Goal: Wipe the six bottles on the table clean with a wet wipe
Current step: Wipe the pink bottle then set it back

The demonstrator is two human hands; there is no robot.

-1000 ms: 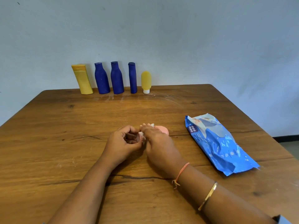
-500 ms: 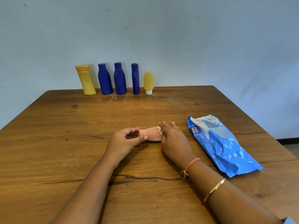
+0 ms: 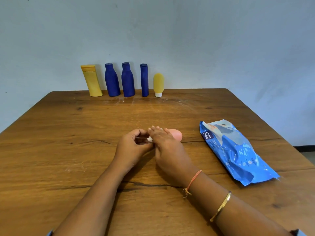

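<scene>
Right grip (image 3: 167, 147) had slid along the pink bottle (image 3: 177, 135) from its 3 o'clock end toward 9 o'clock, clamped over the wipe (image 3: 150, 139). Left grip (image 3: 133, 145) pinched the 9 o'clock end. Pink bottle lay at surface (image 3: 68, 150) centre. Row (image 3: 127, 80) of five bottles stood at 12 o'clock.

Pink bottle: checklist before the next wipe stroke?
1. Pink bottle lies on the table, left hand grips one end: ok.
2. Right hand holds wet wipe against it: ok.
3. Whole bottle wiped: cannot tell, hands cover most of it.
4. Five bottles in back row upright, apart from the hands: ok.
5. Wipes pack lying to the right, likely reachable: ok.
</scene>
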